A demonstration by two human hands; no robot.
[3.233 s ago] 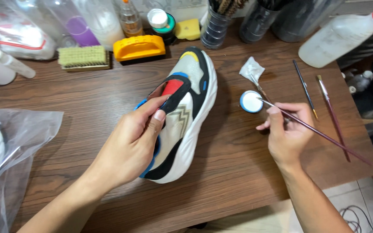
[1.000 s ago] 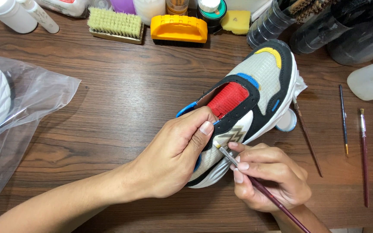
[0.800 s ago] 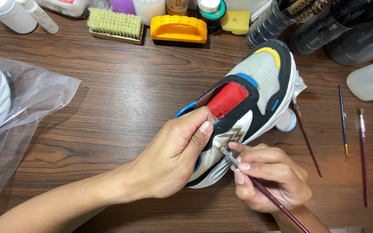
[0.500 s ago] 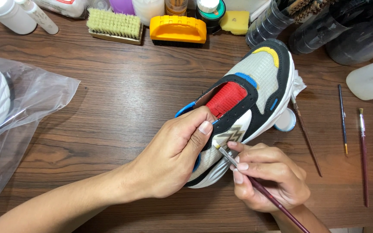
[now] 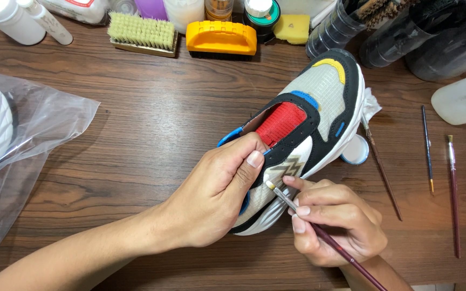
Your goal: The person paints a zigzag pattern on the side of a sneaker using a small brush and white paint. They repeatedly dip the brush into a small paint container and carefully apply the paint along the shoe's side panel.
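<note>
Dark wood table (image 5: 136,134) lies under both hands: nearest, the right hand (image 5: 335,223) pinches a thin paintbrush (image 5: 319,231), tip touching the sneaker's side. The left hand (image 5: 217,196) wraps the sneaker (image 5: 308,124) at its heel, thumb pressed on the collar. It runs diagonally, toe pointing up-right toward the far brushes (image 5: 182,35).

A single head-worn camera looks steeply down and slightly forward from close above the wooden table (image 5: 136,134), with the near edge low in frame and the far clutter cropped at the top, apparently a little tilted.
</note>
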